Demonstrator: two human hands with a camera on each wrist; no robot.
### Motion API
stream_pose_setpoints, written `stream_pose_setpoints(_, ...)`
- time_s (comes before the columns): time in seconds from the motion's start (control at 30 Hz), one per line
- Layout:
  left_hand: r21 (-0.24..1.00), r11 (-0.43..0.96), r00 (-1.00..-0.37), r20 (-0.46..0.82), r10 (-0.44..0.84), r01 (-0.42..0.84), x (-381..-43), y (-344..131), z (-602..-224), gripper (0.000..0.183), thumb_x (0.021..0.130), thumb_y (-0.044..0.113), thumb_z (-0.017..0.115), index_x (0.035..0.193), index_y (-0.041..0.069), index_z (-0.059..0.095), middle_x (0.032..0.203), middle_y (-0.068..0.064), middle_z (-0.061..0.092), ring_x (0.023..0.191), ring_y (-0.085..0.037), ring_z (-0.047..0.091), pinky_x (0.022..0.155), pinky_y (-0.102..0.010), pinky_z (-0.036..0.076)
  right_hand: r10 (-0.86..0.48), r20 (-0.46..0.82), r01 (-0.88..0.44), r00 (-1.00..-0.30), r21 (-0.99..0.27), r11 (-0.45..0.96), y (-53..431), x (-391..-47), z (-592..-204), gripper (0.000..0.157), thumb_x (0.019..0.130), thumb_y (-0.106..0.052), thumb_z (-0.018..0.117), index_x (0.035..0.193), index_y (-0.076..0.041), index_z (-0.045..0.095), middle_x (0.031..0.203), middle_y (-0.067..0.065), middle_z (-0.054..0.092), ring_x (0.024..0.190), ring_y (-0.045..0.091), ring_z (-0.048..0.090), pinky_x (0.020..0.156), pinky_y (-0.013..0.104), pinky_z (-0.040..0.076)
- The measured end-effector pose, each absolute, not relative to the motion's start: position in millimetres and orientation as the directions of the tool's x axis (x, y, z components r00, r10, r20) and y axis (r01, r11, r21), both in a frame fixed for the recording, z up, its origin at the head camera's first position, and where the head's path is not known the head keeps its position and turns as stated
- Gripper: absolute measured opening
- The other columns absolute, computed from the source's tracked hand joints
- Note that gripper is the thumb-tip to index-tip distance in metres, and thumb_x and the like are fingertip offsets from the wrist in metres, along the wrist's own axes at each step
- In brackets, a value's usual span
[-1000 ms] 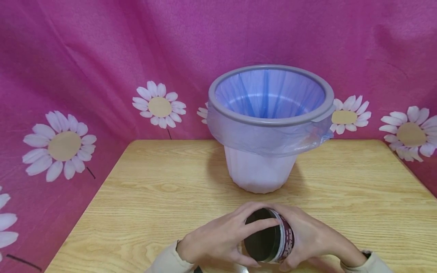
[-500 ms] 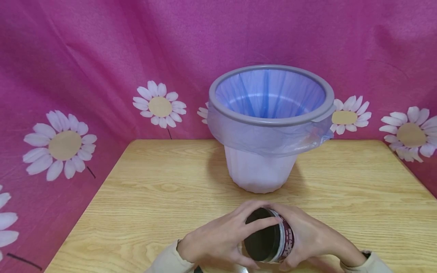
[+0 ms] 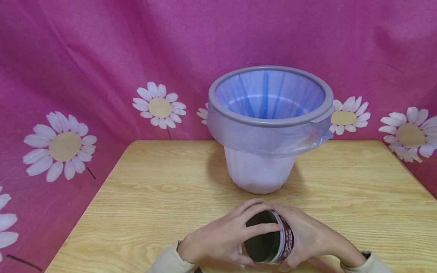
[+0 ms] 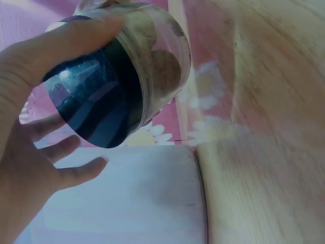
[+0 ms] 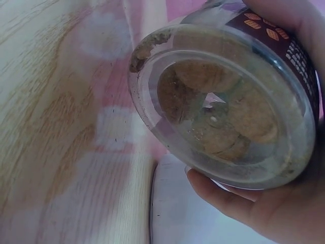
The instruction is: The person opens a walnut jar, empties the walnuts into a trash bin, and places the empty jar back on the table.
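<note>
Standing by tbl, looking on. Clear biscuit jar (image 3: 270, 248) up in both hands at near side of woodgrain table (image 3: 146, 197), low over it; base turned away from tabletop, so likely off it, tho gap hard to judge. Tipped on its side, black lid (image 4: 96, 96) to L, base to R.

L hand (image 3: 223, 235): curled over lid end, thumb on near side, one finger laid straight across lid's flat face, others bent but spread, not tight. My read: a wide lid needs a wide span, & that gives purchase on the rim. R hand (image 3: 312, 235): wrapped firmly round body over maroon label (image 3: 288, 237), thumb one side, fingers other; prob. the steadying grip, since it has the heavier end. Lid looks on; can't tell if loosened.

Thru base, R wrist view: round brown biscuits (image 5: 254, 114) slumped together, so jar's weight prob. sits low toward R palm.

White bin (image 3: 259, 174) upright just beyond hands, mouth up, well within arm's reach; prob. set back to leave working room in front. Blue liner (image 3: 269, 91) hangs inside, spare folded out over & down; grey ring (image 3: 269, 121) round mouth seems to pin it from slipping. Daisy-print magenta cloth (image 3: 191, 38) behind, prob. a plain screen for the workspace.
</note>
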State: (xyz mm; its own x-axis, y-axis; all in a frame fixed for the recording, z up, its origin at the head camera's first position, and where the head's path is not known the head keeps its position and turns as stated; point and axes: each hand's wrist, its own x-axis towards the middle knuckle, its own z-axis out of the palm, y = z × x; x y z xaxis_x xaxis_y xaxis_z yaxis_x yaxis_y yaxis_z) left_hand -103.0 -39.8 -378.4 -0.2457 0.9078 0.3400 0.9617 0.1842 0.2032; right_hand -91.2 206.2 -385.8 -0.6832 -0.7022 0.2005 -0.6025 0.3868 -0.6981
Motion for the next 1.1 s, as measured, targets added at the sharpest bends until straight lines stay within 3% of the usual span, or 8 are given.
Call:
stream_pose_setpoints(0.1,0.205,0.183,-0.245,0.342,0.907,0.962,-102.8,-39.9,-378.0,0.097,0.069,0.041,0.086,0.148,0.021,0.033,0.153,-0.007,0.024,0.14,-0.017,0.025,0.114,-0.026,0.02,-0.706,0.214,-0.616,-0.675,-0.691,0.379,206.0,-91.8,-386.3,0.104,0.049,-0.035,0.095,0.138,-0.026,0.042,0.123,-0.005,0.058,0.101,0.009,0.058,0.082,0.028,0.051)
stream_pose_setpoints(0.2,0.208,0.192,-0.257,0.354,0.899,0.959,-102.6,-40.6,-378.2,0.096,0.071,0.047,0.082,0.148,0.019,0.032,0.15,-0.008,0.028,0.136,-0.015,0.032,0.112,-0.023,0.023,-0.71,0.225,-0.627,-0.667,-0.684,0.372,206.1,-92.1,-387.0,0.105,0.05,-0.036,0.094,0.14,-0.025,0.041,0.125,-0.006,0.057,0.103,0.01,0.058,0.083,0.029,0.05)
stream_pose_setpoints(0.3,0.225,0.195,-0.267,0.355,0.896,0.955,-102.6,-40.2,-378.2,0.096,0.07,0.048,0.083,0.148,0.02,0.033,0.151,-0.007,0.027,0.139,-0.016,0.027,0.113,-0.025,0.023,-0.707,0.216,-0.619,-0.673,-0.687,0.38,206.2,-92.3,-387.0,0.106,0.05,-0.036,0.094,0.141,-0.026,0.04,0.125,-0.006,0.057,0.103,0.01,0.057,0.083,0.029,0.05)
stream_pose_setpoints(0.47,0.266,0.162,-0.251,0.349,0.903,0.95,-102.1,-39.1,-377.3,0.097,0.065,0.036,0.088,0.146,0.022,0.036,0.154,-0.006,0.022,0.142,-0.017,0.017,0.115,-0.027,0.019,-0.701,0.198,-0.599,-0.685,-0.701,0.387,206.5,-91.7,-386.5,0.103,0.05,-0.036,0.094,0.139,-0.027,0.041,0.122,-0.006,0.058,0.1,0.009,0.058,0.081,0.028,0.05)
stream_pose_setpoints(0.63,0.234,0.176,-0.252,0.35,0.902,0.956,-101.2,-39.6,-377.8,0.092,0.072,0.042,0.083,0.148,0.02,0.034,0.152,-0.006,0.026,0.138,-0.014,0.027,0.113,-0.024,0.022,-0.707,0.204,-0.605,-0.678,-0.701,0.378,206.3,-91.4,-386.5,0.102,0.05,-0.035,0.094,0.137,-0.027,0.042,0.122,-0.007,0.058,0.099,0.009,0.059,0.08,0.028,0.051)
stream_pose_setpoints(0.83,0.262,0.203,-0.284,0.322,0.903,0.943,-100.8,-38.6,-379.3,0.1,0.067,0.042,0.086,0.149,0.024,0.031,0.154,-0.005,0.02,0.141,-0.016,0.019,0.114,-0.026,0.021,-0.716,0.233,-0.637,-0.659,-0.679,0.365,206.7,-92.8,-387.1,0.105,0.051,-0.037,0.094,0.14,-0.025,0.04,0.124,-0.006,0.057,0.102,0.01,0.058,0.083,0.029,0.051)
stream_pose_setpoints(1.0,0.211,0.209,-0.272,0.339,0.9,0.955,-100.5,-39.0,-381.1,0.099,0.07,0.042,0.084,0.15,0.02,0.029,0.152,-0.006,0.024,0.137,-0.015,0.028,0.113,-0.024,0.022,-0.714,0.232,-0.64,-0.661,-0.672,0.373,206.4,-92.5,-387.4,0.105,0.05,-0.036,0.094,0.139,-0.025,0.041,0.123,-0.007,0.058,0.101,0.009,0.058,0.082,0.029,0.051)
stream_pose_setpoints(1.1,0.233,0.213,-0.284,0.336,0.898,0.949,-99.5,-38.6,-380.6,0.1,0.071,0.044,0.082,0.151,0.022,0.027,0.153,-0.006,0.02,0.139,-0.015,0.025,0.113,-0.024,0.022,-0.713,0.249,-0.657,-0.656,-0.654,0.376,205.7,-92.5,-387.3,0.107,0.049,-0.036,0.094,0.14,-0.025,0.04,0.123,-0.008,0.057,0.101,0.009,0.057,0.083,0.029,0.05)
